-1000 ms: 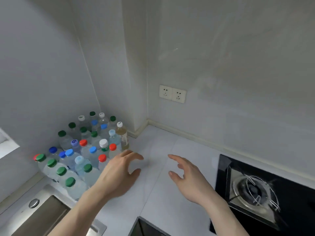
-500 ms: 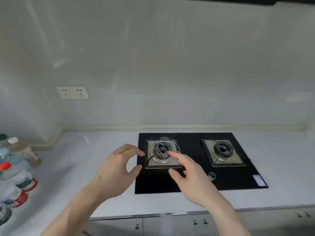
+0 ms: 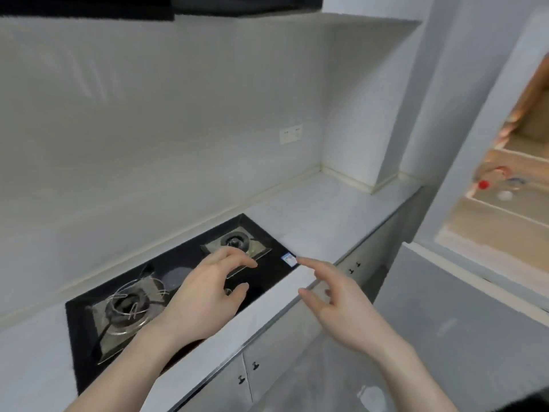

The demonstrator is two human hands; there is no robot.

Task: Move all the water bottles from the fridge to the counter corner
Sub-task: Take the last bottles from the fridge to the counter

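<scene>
Head view: nearest, the left hand and the right hand are both held out with fingers loosely spread and slightly curled, holding nothing. The left one is over the black gas hob set into the white counter; the right one is past the counter's front edge, above the cabinet doors. Farther back, a wall socket sits on the backsplash. At far right the open fridge shows blurred water bottles on a door shelf, well apart from both hands.
</scene>
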